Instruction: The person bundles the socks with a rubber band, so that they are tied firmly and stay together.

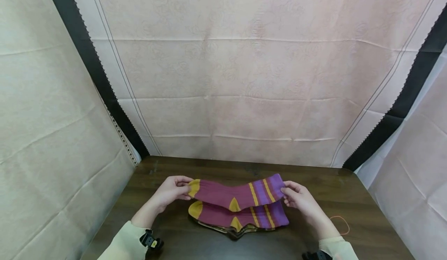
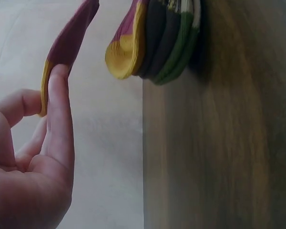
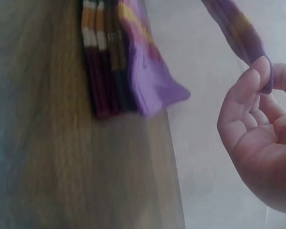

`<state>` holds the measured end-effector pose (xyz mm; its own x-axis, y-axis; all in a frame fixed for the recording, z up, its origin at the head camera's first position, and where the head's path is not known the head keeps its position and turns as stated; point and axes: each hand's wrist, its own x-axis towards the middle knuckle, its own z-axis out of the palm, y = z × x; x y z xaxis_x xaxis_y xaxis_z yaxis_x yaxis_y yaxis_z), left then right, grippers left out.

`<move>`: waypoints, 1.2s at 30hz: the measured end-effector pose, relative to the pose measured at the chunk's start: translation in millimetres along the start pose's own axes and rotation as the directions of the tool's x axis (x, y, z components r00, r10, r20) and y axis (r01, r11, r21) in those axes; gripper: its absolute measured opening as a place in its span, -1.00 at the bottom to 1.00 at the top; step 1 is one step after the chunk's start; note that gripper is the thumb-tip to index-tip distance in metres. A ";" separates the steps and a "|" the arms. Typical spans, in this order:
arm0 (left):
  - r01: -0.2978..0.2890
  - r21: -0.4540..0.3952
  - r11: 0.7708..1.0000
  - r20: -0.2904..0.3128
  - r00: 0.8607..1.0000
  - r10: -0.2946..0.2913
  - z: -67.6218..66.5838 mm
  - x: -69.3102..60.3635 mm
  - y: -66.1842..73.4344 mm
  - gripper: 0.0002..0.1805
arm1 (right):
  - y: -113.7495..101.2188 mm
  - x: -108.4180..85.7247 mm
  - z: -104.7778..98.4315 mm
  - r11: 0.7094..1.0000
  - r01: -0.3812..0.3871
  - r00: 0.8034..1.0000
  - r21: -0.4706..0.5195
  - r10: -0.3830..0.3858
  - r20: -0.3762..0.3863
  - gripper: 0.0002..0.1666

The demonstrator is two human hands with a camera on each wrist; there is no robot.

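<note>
A maroon sock (image 1: 223, 193) with yellow toe and heel and a purple striped cuff is stretched between both hands, raised above a pile. My left hand (image 1: 172, 193) pinches its yellow toe between thumb and fingers, seen close in the left wrist view. At the cuff end, my right hand (image 1: 298, 199) pinches the purple edge. Beneath lies a matching sock (image 1: 218, 215), topmost on a stack of folded socks. Green and dark socks (image 2: 174, 52) show under it in the left wrist view, and striped dark-red ones (image 3: 102, 71) in the right wrist view.
The stack lies on a dark brown wooden table (image 1: 167, 233). An orange rubber band (image 1: 343, 226) rests on the table beside the right forearm. Pale fabric walls (image 1: 244, 97) with black edging enclose the back and sides.
</note>
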<state>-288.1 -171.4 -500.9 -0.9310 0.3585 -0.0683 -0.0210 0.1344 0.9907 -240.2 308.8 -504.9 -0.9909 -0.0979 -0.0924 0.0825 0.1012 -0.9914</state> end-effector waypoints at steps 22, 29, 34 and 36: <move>0.039 0.002 0.999 0.149 0.988 -0.039 13.4 -18.9 -1.3 -0.54 | 5.0 -19.0 -20.3 0.998 -0.035 0.985 -0.049 0.042 0.169 -0.77; 0.042 -0.017 0.999 0.165 0.986 -0.039 14.3 -21.6 0.3 -0.52 | 3.7 -21.4 -21.3 0.998 -0.038 0.985 -0.046 0.045 0.168 -0.79; 0.040 -0.026 0.999 0.172 0.985 -0.035 13.7 -22.0 3.3 -0.51 | 3.0 -21.7 -25.0 0.999 -0.027 0.981 -0.030 0.032 0.189 -0.84; 0.046 -0.026 0.999 0.177 0.983 -0.041 13.4 -21.6 1.5 -0.52 | 6.0 -20.6 -25.3 0.999 -0.029 0.977 -0.032 0.035 0.209 -0.85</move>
<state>-263.1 -166.6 -499.5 -0.8500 0.5109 -0.1284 -0.0734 0.1265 0.9892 -222.1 336.5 -506.6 -0.9433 -0.2989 -0.1444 0.1077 0.1356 -0.9849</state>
